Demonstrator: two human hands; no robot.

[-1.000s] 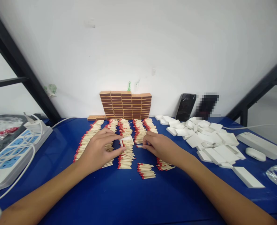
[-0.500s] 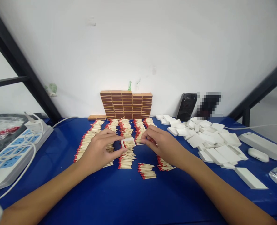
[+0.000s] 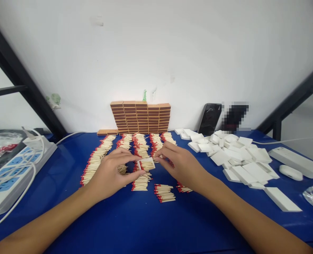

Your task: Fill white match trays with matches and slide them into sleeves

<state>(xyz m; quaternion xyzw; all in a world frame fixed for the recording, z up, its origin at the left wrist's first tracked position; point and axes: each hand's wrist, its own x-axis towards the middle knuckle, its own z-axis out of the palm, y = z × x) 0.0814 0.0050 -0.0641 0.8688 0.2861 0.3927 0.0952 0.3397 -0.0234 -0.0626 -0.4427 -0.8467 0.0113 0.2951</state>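
My left hand (image 3: 116, 171) pinches a small white matchbox tray (image 3: 151, 163) by its left end, between thumb and fingers. Some matches lie inside the tray, red heads to the left. At the tray's right end, my right hand (image 3: 179, 162) has thumb and fingertips pressed together; whatever they hold is hidden. Rows of red-headed matches (image 3: 142, 184) run away from me below and behind both hands. Nearer to me lies a short separate bunch of matches (image 3: 165, 193), and another small bunch (image 3: 182, 187) shows partly under my right wrist.
Brown matchboxes (image 3: 142, 118) stand stacked against the wall. To the right is a heap of white trays (image 3: 235, 155), with one tray (image 3: 282, 198) apart. A phone (image 3: 210, 118) leans behind them. A power strip (image 3: 18, 169) with white cables lies left on the blue table (image 3: 135, 225).
My right hand has moved slightly left, closer to the tray. Matches now show clearly inside the tray, which is tipped more towards me. The whole view has shifted a little.
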